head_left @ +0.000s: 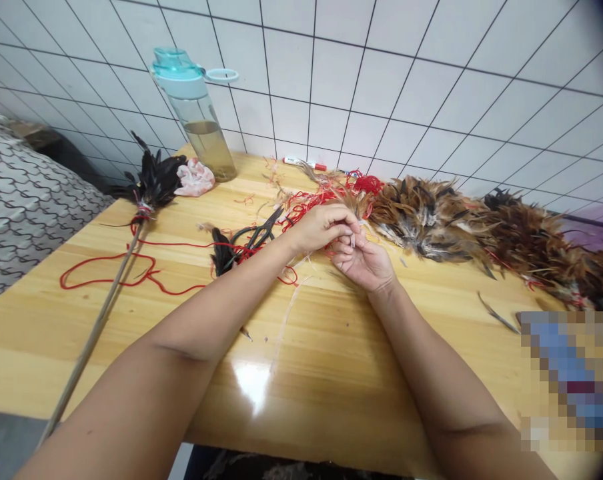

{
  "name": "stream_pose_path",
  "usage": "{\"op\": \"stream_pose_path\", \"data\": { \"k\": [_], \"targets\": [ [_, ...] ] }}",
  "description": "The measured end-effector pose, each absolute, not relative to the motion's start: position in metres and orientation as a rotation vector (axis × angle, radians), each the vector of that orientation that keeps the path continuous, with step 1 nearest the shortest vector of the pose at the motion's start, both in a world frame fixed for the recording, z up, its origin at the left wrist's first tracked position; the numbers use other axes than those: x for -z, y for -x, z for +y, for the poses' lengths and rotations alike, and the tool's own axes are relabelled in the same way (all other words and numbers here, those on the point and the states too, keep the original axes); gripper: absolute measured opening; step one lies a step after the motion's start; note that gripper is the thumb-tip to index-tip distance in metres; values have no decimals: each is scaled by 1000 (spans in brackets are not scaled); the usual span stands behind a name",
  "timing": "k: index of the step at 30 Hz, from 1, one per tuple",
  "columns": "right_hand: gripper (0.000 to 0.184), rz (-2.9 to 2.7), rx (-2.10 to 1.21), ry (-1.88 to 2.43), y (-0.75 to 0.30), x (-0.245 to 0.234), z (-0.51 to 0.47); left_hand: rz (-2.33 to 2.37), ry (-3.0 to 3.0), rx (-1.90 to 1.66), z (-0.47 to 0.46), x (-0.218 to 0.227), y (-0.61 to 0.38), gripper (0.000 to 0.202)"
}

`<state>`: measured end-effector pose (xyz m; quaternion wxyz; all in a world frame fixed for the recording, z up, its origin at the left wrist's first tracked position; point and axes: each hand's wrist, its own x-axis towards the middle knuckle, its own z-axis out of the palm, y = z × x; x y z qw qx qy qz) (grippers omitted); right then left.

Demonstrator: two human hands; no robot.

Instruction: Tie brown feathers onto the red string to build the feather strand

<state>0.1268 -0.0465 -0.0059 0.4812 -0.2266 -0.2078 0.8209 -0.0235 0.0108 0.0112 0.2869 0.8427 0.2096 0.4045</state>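
Observation:
My left hand (pixel 321 227) and my right hand (pixel 364 260) meet over the middle of the wooden table (pixel 331 360). Both have their fingers curled in a pinch around feather quills at the near end of a long string of brown feathers (pixel 431 217). That string runs off to the right. Tangled red string (pixel 316 200) lies just behind my hands. Black scissors (pixel 254 237) rest left of my left hand, beside a small tuft of black feathers (pixel 221 257).
A thin stick with black feathers bound to its top (pixel 146 193) lies diagonally on the left, red string (pixel 111 270) looping across it. A water bottle (pixel 201 113), a pink cloth (pixel 194 179) and a marker (pixel 304 162) sit by the tiled wall. A patterned cushion (pixel 26 200) is far left.

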Motion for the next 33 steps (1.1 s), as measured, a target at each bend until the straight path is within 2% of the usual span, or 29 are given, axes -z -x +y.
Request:
{"op": "stream_pose_path", "data": {
  "k": [6,15,21,33],
  "targets": [
    [18,-499,-1913,617,-124,9,-45,680,-2281,-1149,1,-12,18,14],
    [21,-540,-1920,581,-124,6,-45,580,-2284,-1034,6,-14,25,31],
    [19,-593,-1945,547,-128,9,-45,507,-2278,-893,13,-19,29,29],
    [19,-572,-2055,541,-130,10,-44,502,-2287,-1002,14,-13,29,16]
  ]
}}
